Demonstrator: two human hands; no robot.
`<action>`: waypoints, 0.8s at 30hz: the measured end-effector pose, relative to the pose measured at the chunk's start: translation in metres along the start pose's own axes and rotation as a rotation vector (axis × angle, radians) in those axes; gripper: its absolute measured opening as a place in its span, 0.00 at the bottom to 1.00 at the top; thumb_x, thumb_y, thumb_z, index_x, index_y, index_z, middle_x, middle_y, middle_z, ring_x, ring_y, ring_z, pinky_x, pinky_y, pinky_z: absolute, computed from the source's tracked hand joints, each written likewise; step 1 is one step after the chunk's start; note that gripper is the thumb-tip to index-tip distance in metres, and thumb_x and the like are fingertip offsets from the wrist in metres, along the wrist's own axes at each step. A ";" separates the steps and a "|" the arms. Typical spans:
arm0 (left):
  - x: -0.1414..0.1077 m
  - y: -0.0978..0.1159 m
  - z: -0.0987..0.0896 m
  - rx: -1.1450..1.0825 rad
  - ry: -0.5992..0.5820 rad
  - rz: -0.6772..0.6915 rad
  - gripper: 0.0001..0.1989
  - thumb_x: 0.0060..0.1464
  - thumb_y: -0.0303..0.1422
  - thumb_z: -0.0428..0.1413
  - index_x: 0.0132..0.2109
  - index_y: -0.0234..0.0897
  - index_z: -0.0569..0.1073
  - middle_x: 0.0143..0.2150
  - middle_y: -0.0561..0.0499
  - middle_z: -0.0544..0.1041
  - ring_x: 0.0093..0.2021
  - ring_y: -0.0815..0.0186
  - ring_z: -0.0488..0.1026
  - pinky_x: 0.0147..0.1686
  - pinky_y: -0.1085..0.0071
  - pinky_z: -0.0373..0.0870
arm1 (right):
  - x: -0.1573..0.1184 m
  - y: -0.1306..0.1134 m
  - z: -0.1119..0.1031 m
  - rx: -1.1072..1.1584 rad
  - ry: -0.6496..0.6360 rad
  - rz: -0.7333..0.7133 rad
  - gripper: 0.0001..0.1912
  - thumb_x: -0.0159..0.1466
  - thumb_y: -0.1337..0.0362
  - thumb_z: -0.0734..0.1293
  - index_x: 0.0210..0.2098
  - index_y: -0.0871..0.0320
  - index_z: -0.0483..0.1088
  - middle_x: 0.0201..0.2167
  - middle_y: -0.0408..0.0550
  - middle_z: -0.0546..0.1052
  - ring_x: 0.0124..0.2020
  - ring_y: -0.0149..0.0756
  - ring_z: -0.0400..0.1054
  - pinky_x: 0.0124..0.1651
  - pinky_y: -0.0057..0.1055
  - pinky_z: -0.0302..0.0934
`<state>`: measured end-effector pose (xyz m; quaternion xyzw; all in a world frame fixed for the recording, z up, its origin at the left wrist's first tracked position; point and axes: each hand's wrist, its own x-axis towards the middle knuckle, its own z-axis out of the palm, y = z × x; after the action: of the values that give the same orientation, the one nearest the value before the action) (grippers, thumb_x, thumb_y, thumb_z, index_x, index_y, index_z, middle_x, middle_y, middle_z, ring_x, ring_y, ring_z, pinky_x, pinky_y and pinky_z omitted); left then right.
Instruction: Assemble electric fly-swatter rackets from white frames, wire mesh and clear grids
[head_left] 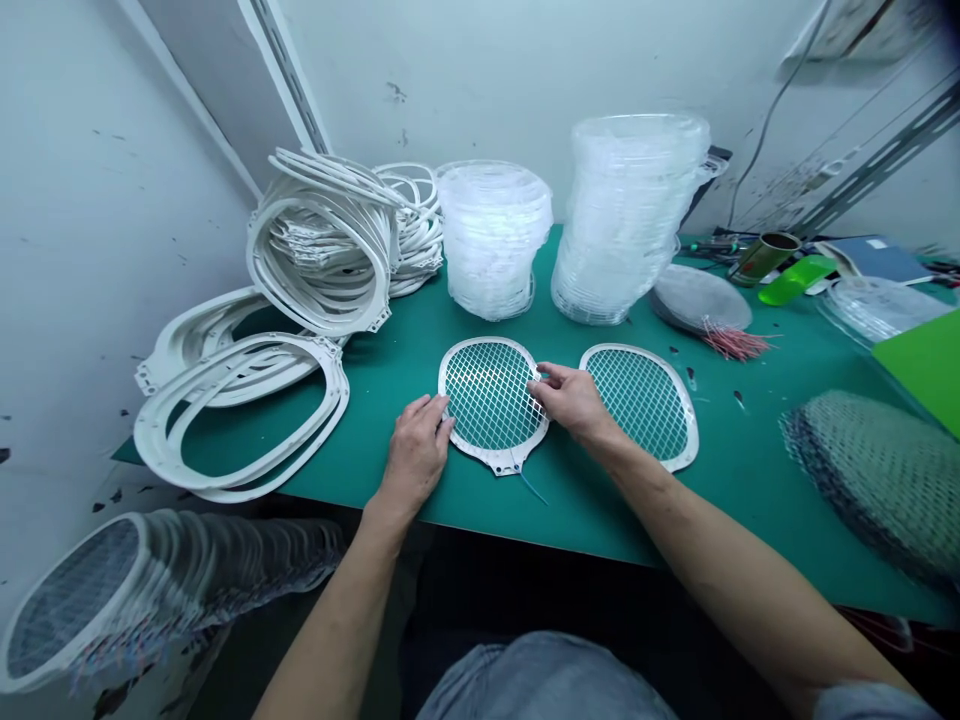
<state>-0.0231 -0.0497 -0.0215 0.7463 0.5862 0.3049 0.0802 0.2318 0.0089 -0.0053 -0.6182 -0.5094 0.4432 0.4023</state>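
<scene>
A white oval frame with a metal mesh (491, 395), like the head of an electric fly swatter, lies flat on the green table in front of me. My left hand (418, 440) grips its left rim, thumb and fingers closed at the edge. At the right rim my right hand (571, 400) pinches the frame between thumb and fingers. A thin blue wire (534, 488) trails from the tabbed end of the frame towards me. Just right of my right hand lies a second meshed oval frame (641, 405), partly covered by my wrist.
White oval rings (322, 250) are heaped at the left. Two tall stacks of clear plastic covers (495, 240) stand at the back. Round grey mesh sheets (701, 297) with red wires and a mesh pile (885, 470) lie right. A stack of meshed frames (217, 580) sits below the table's left edge.
</scene>
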 end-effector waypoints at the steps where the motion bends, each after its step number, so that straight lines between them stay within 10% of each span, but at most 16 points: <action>1: 0.000 0.000 0.000 -0.001 -0.001 0.000 0.18 0.67 0.35 0.52 0.60 0.38 0.76 0.58 0.42 0.80 0.63 0.49 0.71 0.61 0.50 0.70 | -0.002 0.000 0.000 0.008 0.005 -0.001 0.34 0.58 0.59 0.72 0.61 0.67 0.72 0.29 0.46 0.80 0.26 0.35 0.72 0.28 0.30 0.68; 24: -0.001 -0.002 -0.001 0.023 0.012 0.058 0.15 0.68 0.36 0.52 0.56 0.42 0.79 0.58 0.42 0.79 0.63 0.48 0.71 0.61 0.46 0.70 | 0.002 0.003 0.006 -0.074 -0.007 0.000 0.31 0.61 0.62 0.71 0.63 0.63 0.71 0.31 0.47 0.82 0.28 0.40 0.77 0.25 0.29 0.68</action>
<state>-0.0250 -0.0498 -0.0222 0.7622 0.5681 0.3047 0.0591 0.2274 0.0108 -0.0097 -0.6311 -0.5269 0.4263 0.3774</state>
